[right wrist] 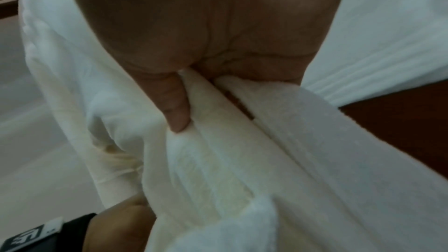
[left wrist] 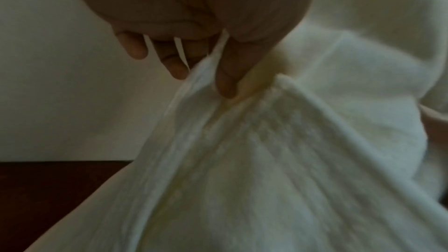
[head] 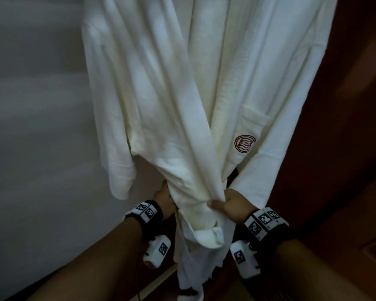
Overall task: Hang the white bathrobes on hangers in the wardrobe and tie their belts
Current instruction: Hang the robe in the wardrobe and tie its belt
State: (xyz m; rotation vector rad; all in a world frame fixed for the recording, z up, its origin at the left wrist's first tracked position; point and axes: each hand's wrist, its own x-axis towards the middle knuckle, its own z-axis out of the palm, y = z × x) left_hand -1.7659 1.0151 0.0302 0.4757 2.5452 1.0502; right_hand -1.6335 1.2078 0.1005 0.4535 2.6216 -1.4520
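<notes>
Bathrobe (head: 204, 94) hangs, soft, bulky terry; left hand (head: 164, 197) & right hand (head: 230, 205) both clutch gathered waist; grip there.

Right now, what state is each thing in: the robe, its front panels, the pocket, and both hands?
white bathrobe: hanging up, its top out of frame.
front panels: gathered into a bunch at the waist, no tied belt visible.
chest pocket: flat, round red logo showing.
left hand: pinches the gathered cloth from the left.
right hand: grips the gathered cloth, thumb across the front.
</notes>
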